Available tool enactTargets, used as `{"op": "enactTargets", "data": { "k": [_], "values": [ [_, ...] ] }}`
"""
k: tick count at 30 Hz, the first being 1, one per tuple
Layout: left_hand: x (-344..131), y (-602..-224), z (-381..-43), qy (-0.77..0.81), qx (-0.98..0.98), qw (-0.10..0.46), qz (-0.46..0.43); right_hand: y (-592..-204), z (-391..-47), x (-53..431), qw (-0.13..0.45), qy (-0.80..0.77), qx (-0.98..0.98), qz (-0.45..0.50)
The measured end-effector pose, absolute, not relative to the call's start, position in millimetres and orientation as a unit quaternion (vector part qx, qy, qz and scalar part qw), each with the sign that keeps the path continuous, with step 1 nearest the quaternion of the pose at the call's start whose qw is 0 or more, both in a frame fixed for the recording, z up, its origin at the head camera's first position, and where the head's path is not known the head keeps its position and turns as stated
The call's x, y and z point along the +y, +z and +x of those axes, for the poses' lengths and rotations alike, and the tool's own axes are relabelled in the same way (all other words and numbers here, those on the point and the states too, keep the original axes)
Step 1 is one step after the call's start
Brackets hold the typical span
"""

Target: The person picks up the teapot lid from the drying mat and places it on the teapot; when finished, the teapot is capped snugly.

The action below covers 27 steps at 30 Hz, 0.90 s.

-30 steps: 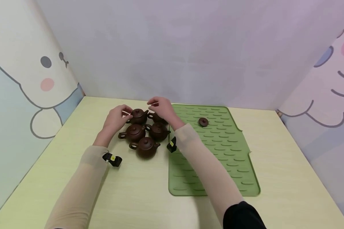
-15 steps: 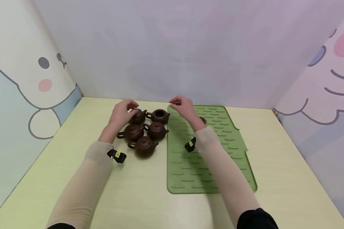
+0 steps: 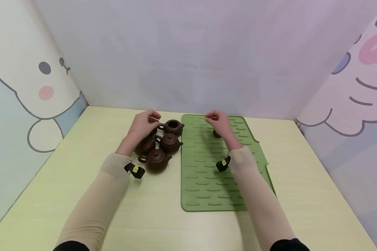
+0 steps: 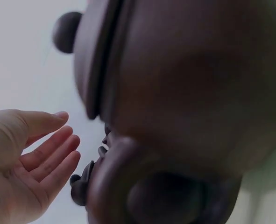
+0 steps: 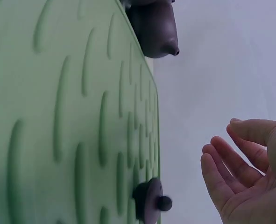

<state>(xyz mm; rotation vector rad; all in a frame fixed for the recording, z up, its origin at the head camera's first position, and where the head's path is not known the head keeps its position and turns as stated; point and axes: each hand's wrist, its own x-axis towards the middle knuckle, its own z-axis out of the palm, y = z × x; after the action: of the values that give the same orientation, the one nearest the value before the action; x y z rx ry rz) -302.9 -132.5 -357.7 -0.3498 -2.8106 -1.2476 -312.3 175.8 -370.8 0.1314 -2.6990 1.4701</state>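
My left hand (image 3: 143, 122) hovers over the back of a cluster of dark brown teapots, hiding much of the back-left teapot (image 3: 154, 132). In the left wrist view its fingers (image 4: 58, 165) are relaxed and hold nothing, beside the teapots' lids. The back-right teapot (image 3: 175, 131) has no lid, its round mouth showing. Over the green mat, my right hand (image 3: 220, 122) is just above a small brown lid (image 3: 216, 134) and partly covers it. The right wrist view has that lid (image 5: 152, 201) lying knob up, apart from the loosely bent, unoccupied fingers (image 5: 238, 163).
Lidded teapots stand close together in front: one at middle left (image 3: 145, 146), one at middle right (image 3: 169, 143), one nearest me (image 3: 157, 161). Beside them lies the ridged green mat (image 3: 204, 190) on the pale table (image 3: 138, 212). A fabric wall (image 3: 191, 69) rises behind.
My right hand has moved right, from over the lidless teapot to above the lid on the mat, uncovering that teapot. My left hand has shifted a little right, over the back-left teapot.
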Motion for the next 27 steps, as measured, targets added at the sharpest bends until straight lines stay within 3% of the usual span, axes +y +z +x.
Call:
{"op": "enactTargets", "data": {
  "k": [7, 16, 27],
  "values": [
    [-128.1, -363.8, -301.9, -0.379, -0.920, -0.004, -0.101, -380.0, -305.6, 203.5, 0.007, 0.472, -0.882, 0.009],
    [-127.3, -372.1, -300.6, -0.364, -0.927, -0.016, -0.092, -394.0, -303.7, 222.4, -0.078, 0.428, -0.900, -0.018],
    [-122.2, -376.7, -298.7, -0.347, -0.934, -0.014, -0.085, -396.1, -303.0, 223.2, -0.062, 0.414, -0.907, -0.042]
  ]
}}
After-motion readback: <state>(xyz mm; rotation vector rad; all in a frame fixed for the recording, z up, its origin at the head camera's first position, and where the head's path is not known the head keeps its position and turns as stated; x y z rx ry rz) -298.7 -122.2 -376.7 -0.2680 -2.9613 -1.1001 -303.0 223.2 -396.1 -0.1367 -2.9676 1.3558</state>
